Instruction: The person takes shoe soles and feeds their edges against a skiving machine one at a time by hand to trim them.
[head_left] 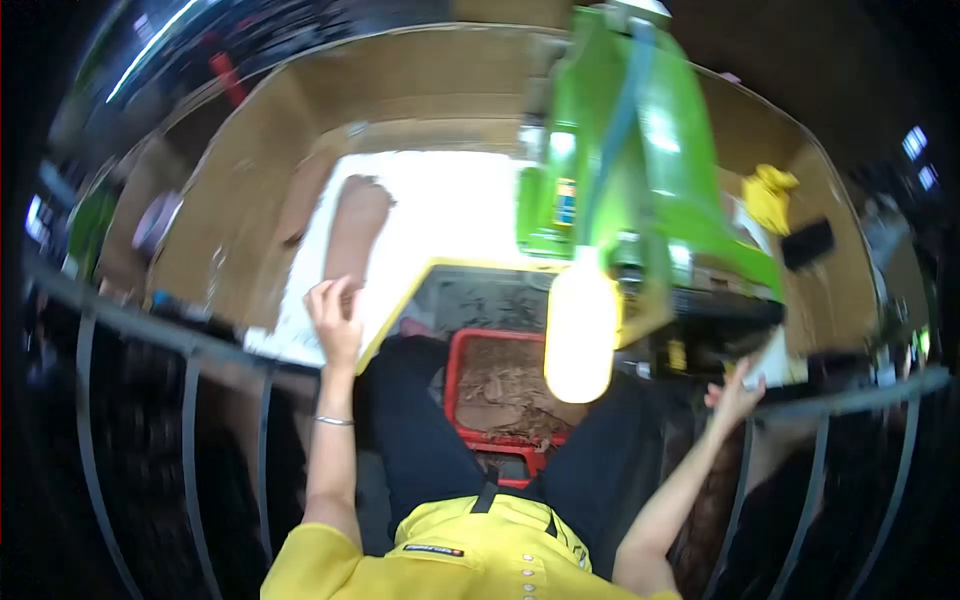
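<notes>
My left hand (336,312) is at the near end of a long brown flat piece (358,222) that looks like leather. Its fingers are bent and a little apart, with the fingertips at the piece's edge; blur hides whether they grip it. The piece lies on a white board (450,205). To the right, my right hand (737,396) hangs beside the dark front of a green machine (670,150), fingers spread and nothing visible in them. A bright lamp (582,330) glows in front of the machine.
Cardboard walls (410,75) surround the work surface. A red bin (452,385) with brown scraps (510,385) stands between my legs. Yellow cloth (768,198) and a black object (808,243) lie at right. A metal rail (150,322) runs along the near left side.
</notes>
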